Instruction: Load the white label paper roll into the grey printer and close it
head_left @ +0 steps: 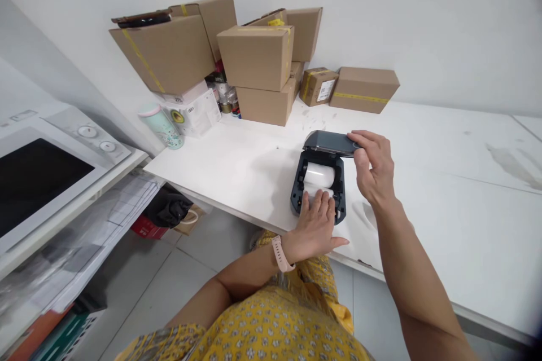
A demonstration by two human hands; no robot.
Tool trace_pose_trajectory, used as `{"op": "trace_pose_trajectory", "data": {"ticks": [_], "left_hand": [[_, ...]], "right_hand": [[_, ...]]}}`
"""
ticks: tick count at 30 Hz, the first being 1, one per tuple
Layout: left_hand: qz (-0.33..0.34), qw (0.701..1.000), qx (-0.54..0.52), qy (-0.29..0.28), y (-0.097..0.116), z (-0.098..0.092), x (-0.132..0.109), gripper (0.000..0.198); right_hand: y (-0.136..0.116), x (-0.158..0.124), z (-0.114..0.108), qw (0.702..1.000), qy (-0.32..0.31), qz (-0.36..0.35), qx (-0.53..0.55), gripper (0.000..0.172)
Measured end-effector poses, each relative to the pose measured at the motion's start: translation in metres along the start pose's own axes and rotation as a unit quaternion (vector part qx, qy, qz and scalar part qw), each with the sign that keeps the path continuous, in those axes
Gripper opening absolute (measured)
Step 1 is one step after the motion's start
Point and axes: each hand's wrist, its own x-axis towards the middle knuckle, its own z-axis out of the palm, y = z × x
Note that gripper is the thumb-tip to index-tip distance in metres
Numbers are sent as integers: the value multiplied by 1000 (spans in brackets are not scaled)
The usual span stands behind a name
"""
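Observation:
On the white table a dark label printer stands with its lid tilted up. Inside it lies a white paper roll, with a strip of the paper drawn toward the near edge. My left hand rests over the near part of the printer, fingers stretched out flat on the paper strip and hiding part of it. With my right hand I grip the right edge of the raised lid between thumb and fingers.
Cardboard boxes are stacked at the back left, with smaller boxes along the wall. A mint tumbler stands beside a white box. A microwave is on the left, and the table's front edge runs close to my body.

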Motion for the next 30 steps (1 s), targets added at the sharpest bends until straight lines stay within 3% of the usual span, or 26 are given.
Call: {"op": "trace_pose_trajectory", "data": {"ticks": [17, 24, 30], "left_hand": [[10, 999, -39, 24, 3, 4, -9, 85], [74, 990, -116, 24, 1, -5, -42, 73], [96, 975, -199, -30, -2, -16, -63, 74]], "right_hand": [[-3, -35, -1, 998, -22, -49, -33, 41], [-12, -70, -3, 993, -54, -76, -66, 51], [-19, -112, -2, 988, -100, -71, -90, 56]]}}
